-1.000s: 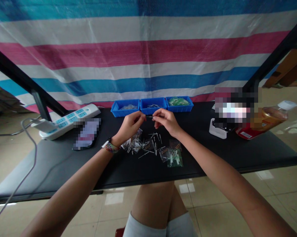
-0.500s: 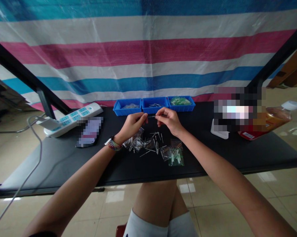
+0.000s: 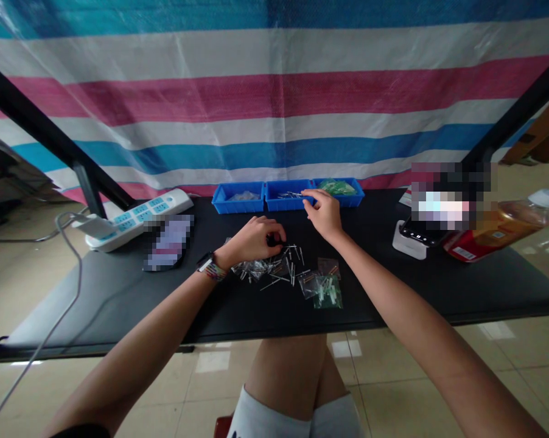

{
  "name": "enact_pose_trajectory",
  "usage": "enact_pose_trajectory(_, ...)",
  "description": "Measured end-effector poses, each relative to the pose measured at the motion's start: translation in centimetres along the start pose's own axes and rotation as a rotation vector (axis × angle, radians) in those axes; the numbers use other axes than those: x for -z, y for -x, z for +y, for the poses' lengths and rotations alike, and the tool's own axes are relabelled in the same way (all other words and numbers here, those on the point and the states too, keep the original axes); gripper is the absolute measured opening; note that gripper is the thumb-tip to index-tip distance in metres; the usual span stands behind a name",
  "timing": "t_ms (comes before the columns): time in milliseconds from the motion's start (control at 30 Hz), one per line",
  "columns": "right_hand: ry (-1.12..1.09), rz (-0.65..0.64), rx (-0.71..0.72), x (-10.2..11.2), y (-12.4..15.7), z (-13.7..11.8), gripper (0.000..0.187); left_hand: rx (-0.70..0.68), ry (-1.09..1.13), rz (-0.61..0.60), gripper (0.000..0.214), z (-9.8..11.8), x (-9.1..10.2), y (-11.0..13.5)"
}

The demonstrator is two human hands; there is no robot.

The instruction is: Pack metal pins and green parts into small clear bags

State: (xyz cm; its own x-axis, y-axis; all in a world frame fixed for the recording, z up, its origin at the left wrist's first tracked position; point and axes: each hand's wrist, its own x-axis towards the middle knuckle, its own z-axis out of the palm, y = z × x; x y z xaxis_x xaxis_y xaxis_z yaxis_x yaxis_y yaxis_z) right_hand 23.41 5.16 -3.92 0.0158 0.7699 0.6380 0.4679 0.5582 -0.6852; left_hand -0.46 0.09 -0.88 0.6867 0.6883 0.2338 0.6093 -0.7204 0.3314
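My left hand [image 3: 256, 240] is curled with fingers down on the black table [image 3: 119, 292], touching a scatter of thin metal pins [image 3: 288, 267] and small clear bags [image 3: 251, 267]. What its fingers pinch is too small to name. My right hand [image 3: 322, 210] reaches to the middle blue bin [image 3: 286, 194], fingers pinched together at its rim over the metal pins inside. Small bags with green parts [image 3: 327, 292] lie just right of the pins.
A left blue bin [image 3: 238, 198] holds clear bits, a right blue bin [image 3: 341, 187] green ones. A white power strip [image 3: 137, 219] and a blurred flat object [image 3: 167, 242] lie left. A white stand [image 3: 409, 240] and an amber bottle [image 3: 507, 222] sit right. Striped tarp hangs behind.
My hands have parted: the left dropped from mid-air down to the pin pile, the right moved back to the middle bin. The thin pin held between them is no longer seen.
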Motion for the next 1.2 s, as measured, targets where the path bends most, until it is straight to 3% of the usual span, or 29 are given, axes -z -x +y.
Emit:
enact_pose_trajectory(133,0.083,-0.051,0.091,0.1,0.4,-0.5,0.027,-0.041,0.018,-0.013,0.009,-0.2,-0.2,0.0)
enact_pose_trajectory(233,0.03,-0.13,0.103,-0.1,0.9,-1.5,0.022,-0.046,0.053,0.008,0.007,-0.4,-0.3,-0.1)
enact_pose_trajectory(467,-0.323,-0.385,-0.123,-0.4,2.1,-3.3,0.012,0.072,0.234,0.168,0.006,-0.4,0.1,-0.3)
enact_pose_trajectory(733,-0.576,-0.353,-0.303,-0.2,2.2,-3.9,0.022,0.164,0.389,0.226,0.012,-0.5,0.2,-0.4)
enact_pose_trajectory(1067,-0.6,-0.363,-0.286,-0.3,2.3,-3.9,0.03,0.176,0.429,0.298,0.025,-0.2,0.4,-0.4)
enact_pose_trajectory(1200,-0.58,-0.378,-0.313,-0.4,2.2,-3.8,0.042,0.165,0.423,0.4,0.036,-0.1,0.6,-0.3)
